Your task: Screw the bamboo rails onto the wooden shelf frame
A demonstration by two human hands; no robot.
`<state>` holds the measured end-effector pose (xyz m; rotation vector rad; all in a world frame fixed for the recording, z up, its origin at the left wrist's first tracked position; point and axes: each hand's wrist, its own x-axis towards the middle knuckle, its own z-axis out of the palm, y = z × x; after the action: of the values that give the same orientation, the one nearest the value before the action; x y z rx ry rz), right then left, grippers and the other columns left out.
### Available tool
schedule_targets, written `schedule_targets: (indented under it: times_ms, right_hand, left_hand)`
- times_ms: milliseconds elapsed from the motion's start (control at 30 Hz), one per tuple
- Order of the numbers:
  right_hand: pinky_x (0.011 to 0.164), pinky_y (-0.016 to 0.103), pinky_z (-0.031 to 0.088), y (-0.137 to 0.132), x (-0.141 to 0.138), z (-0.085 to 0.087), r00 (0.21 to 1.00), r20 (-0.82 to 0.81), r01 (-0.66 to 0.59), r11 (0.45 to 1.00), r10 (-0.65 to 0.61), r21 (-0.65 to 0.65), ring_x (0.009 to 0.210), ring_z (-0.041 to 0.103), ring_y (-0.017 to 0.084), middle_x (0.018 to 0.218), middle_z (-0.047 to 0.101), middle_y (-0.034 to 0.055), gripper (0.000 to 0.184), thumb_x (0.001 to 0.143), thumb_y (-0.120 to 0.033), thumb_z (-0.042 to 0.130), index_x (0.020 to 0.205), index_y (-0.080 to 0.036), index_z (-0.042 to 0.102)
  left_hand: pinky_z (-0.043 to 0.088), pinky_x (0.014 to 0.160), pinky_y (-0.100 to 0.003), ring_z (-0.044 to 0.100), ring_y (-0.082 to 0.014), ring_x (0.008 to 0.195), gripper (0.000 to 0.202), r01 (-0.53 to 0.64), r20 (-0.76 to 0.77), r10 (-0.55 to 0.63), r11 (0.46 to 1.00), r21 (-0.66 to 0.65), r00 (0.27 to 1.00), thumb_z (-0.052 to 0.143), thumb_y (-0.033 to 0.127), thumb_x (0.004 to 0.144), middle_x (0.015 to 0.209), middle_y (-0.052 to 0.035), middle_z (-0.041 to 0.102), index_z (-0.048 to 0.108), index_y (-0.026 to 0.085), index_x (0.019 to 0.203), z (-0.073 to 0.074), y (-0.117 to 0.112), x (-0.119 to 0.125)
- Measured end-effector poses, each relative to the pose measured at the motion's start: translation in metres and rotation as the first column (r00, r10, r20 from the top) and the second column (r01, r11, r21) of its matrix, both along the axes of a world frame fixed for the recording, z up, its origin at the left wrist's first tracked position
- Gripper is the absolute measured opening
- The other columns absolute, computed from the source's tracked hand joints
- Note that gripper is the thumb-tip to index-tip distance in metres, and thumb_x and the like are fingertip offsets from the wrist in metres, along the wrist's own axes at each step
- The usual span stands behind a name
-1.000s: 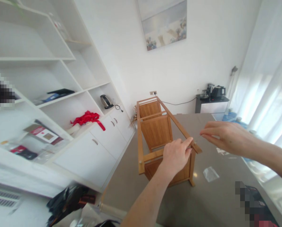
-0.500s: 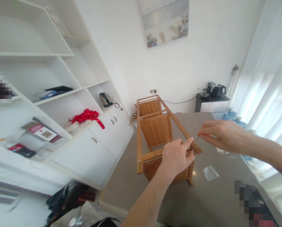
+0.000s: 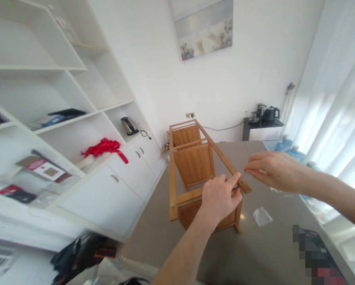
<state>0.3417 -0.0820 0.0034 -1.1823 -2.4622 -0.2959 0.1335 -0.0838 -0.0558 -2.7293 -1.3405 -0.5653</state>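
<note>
A bamboo-coloured wooden rack [image 3: 195,158] lies on its side on the grey table [image 3: 254,253]. My left hand [image 3: 220,198] grips the near top corner of the rack, its forefinger stretched along the upper rail. My right hand [image 3: 272,169] is pinched on a thin metal tool [image 3: 243,175] whose tip meets that same corner of the rail. A screw head shows on the near left post [image 3: 172,205].
A small clear plastic bag [image 3: 262,216] lies on the table right of the rack. White shelves and cabinets [image 3: 112,186] line the left side, holding a kettle [image 3: 126,126] and a red ribbon [image 3: 103,147]. A side table with a coffee maker [image 3: 265,114] stands by the curtains.
My right hand has come in from the right and brought the thin tool to the rack's corner. My left hand has kept its grip. The view shifted slightly.
</note>
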Motion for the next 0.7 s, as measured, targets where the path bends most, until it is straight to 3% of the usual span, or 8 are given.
schedule_targets:
  times_ms: [133,367,533,700]
  right_hand:
    - [0.052,0.026,0.025,-0.003,-0.006,0.006,0.99,0.141,0.036,0.998,-0.027,-0.056,0.061,0.052,0.012,0.071,0.059,0.0005,0.029,0.092,-0.027,0.044,0.076,-0.022,0.067]
    - [0.052,0.027,0.022,-0.009,-0.022,0.014,0.982,0.174,0.097,0.99,-0.077,-0.107,0.062,0.052,0.013,0.069,0.058,0.0015,0.031,0.09,-0.024,0.042,0.069,-0.019,0.063]
    - [0.052,0.027,0.02,-0.011,-0.034,0.021,0.941,0.241,0.28,0.947,-0.238,-0.158,0.062,0.055,0.014,0.069,0.063,0.0027,0.033,0.088,-0.025,0.04,0.063,-0.019,0.06]
    - [0.051,0.029,0.021,-0.012,-0.047,0.03,0.877,0.29,0.45,0.866,-0.384,-0.216,0.061,0.058,0.019,0.061,0.062,0.0045,0.029,0.083,-0.024,0.041,0.059,-0.019,0.059]
  left_hand:
    - [0.045,0.066,-0.031,0.059,-0.0211,0.077,0.045,0.011,-0.008,-0.011,1.0,-0.006,1.0,0.048,0.035,0.089,0.084,-0.0047,0.061,0.052,0.031,0.133,0.0,0.001,-0.001]
    - [0.047,0.07,-0.032,0.06,-0.0207,0.078,0.042,0.015,0.036,-0.013,0.999,-0.049,0.999,0.049,0.033,0.088,0.084,-0.0032,0.062,0.055,0.031,0.129,0.0,0.0,-0.007]
    - [0.046,0.088,-0.032,0.058,-0.02,0.1,0.027,0.116,0.296,-0.076,0.986,-0.122,0.952,0.051,0.028,0.088,0.107,-0.0037,0.064,0.069,0.026,0.107,0.008,0.007,-0.004]
    - [0.046,0.082,-0.029,0.06,-0.0171,0.086,0.021,0.248,0.44,-0.142,0.949,-0.195,0.887,0.055,0.03,0.087,0.087,-0.0022,0.069,0.073,0.021,0.08,0.01,0.021,0.008]
